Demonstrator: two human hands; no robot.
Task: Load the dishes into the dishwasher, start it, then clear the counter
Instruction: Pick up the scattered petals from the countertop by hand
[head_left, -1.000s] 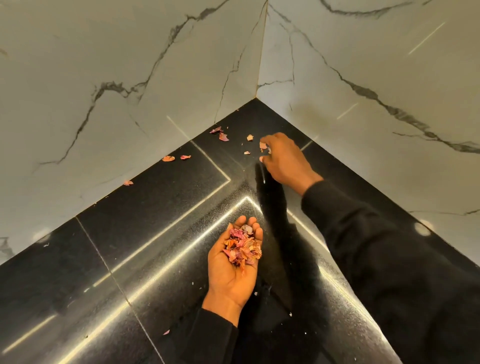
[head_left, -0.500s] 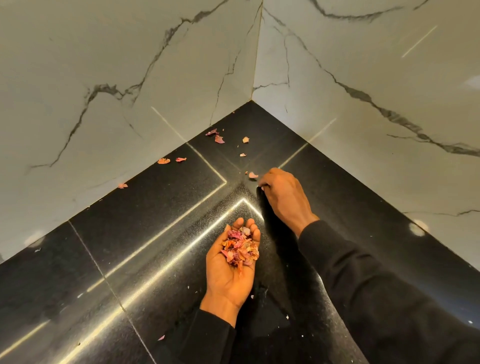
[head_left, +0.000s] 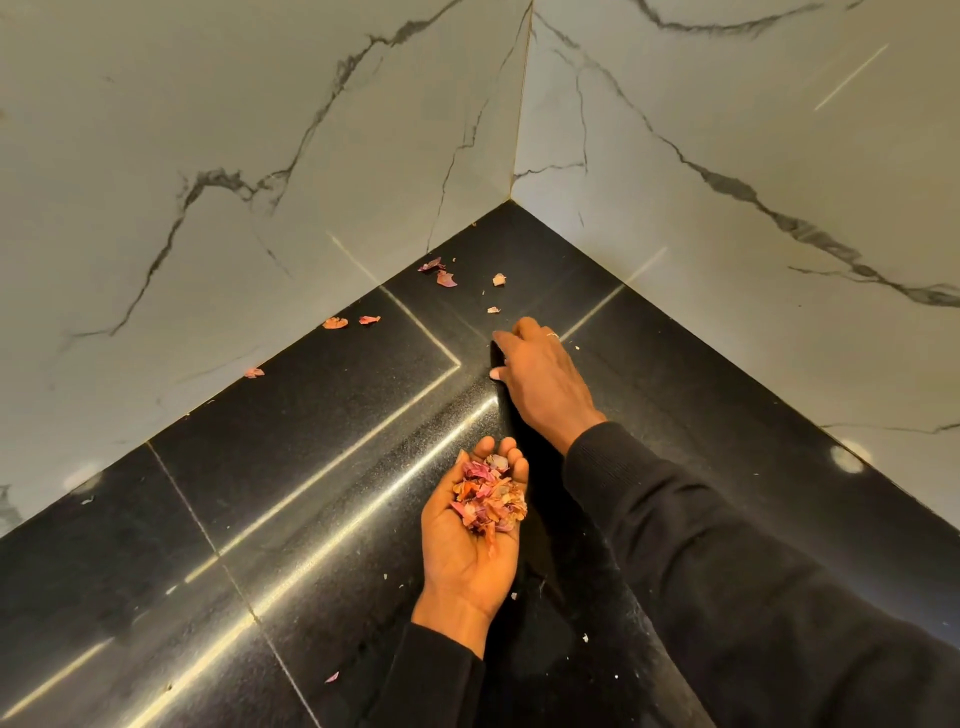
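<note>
Black stone table (head_left: 311, 467) between marble walls (head_left: 311, 156): left hand (head_left: 467, 556) lies palm up, fingers (head_left: 487, 448) loosely cupping a heap of peels (head_left: 488, 501); right hand (head_left: 543, 374) curls near scattered peels (head_left: 447, 279), hold unclear.

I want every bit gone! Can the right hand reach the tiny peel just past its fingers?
Probably yes: the right hand is close to that tiny peel, with only bare counter between them.
</note>
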